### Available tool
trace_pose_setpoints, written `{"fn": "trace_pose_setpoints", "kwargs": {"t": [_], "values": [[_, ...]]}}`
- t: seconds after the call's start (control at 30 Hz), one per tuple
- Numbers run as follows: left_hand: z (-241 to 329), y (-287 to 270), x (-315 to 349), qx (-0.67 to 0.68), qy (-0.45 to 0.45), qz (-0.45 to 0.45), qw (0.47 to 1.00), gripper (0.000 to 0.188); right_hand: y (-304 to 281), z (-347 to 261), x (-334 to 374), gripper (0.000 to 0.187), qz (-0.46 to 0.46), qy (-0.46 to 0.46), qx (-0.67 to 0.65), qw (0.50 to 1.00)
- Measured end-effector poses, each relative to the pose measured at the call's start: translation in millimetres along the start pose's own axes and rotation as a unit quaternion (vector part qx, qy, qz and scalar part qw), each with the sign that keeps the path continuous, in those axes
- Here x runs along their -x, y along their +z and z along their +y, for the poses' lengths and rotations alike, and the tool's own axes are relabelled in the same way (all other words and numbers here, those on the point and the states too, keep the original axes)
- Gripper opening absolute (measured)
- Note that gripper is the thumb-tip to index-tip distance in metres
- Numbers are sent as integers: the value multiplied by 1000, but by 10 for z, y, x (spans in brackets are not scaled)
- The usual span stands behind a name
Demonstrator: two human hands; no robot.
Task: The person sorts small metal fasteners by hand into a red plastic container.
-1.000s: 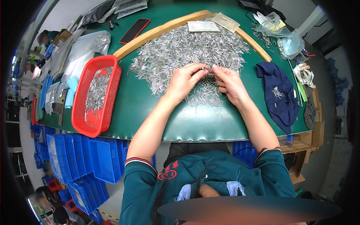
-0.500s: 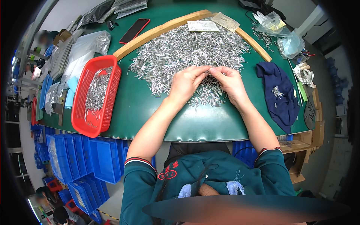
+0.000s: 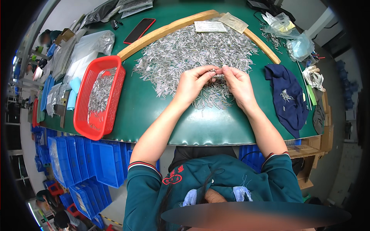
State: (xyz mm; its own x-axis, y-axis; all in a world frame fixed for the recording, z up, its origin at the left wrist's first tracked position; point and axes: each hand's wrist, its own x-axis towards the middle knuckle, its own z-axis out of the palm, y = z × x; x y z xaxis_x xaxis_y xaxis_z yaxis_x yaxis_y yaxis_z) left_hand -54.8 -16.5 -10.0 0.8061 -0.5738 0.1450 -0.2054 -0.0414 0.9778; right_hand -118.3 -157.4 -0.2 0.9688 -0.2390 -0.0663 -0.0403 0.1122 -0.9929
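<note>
A wide heap of small silver metal pins covers the middle of the green table. My left hand and my right hand meet fingertip to fingertip over the near edge of the heap, pinching a small bunch of pins between them. More pins lie in neat rows just under my hands. A red plastic basket at my left holds a layer of the same pins.
A curved wooden strip borders the heap at the back, with paper slips and a red phone beyond. A dark blue cloth lies right, plastic bags at both far corners. Blue bins stack below the table's left edge.
Both hands have risen slightly and drawn their fingertips together over the pins; the pinched bunch sits a little further from me than before.
</note>
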Motion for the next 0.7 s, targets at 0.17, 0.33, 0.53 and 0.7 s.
{"fn": "trace_pose_setpoints", "kwargs": {"t": [0.17, 0.33, 0.53, 0.7], "values": [[8, -21, -15, 138, -62, -3, 988, 19, -3, -28, 12, 29, -2, -3, -22, 1000], [37, 2, -12, 152, -44, 1, 987, 20, -1, -35, 25, 27, 2, -16, 0, 1000], [44, 14, 0, 159, -35, 6, 987, 23, 11, -50, 45, 24, -10, -38, 9, 999], [40, 18, 1, 115, -36, 4, 993, 24, 7, 12, 14, 21, -20, -86, -22, 996]]}}
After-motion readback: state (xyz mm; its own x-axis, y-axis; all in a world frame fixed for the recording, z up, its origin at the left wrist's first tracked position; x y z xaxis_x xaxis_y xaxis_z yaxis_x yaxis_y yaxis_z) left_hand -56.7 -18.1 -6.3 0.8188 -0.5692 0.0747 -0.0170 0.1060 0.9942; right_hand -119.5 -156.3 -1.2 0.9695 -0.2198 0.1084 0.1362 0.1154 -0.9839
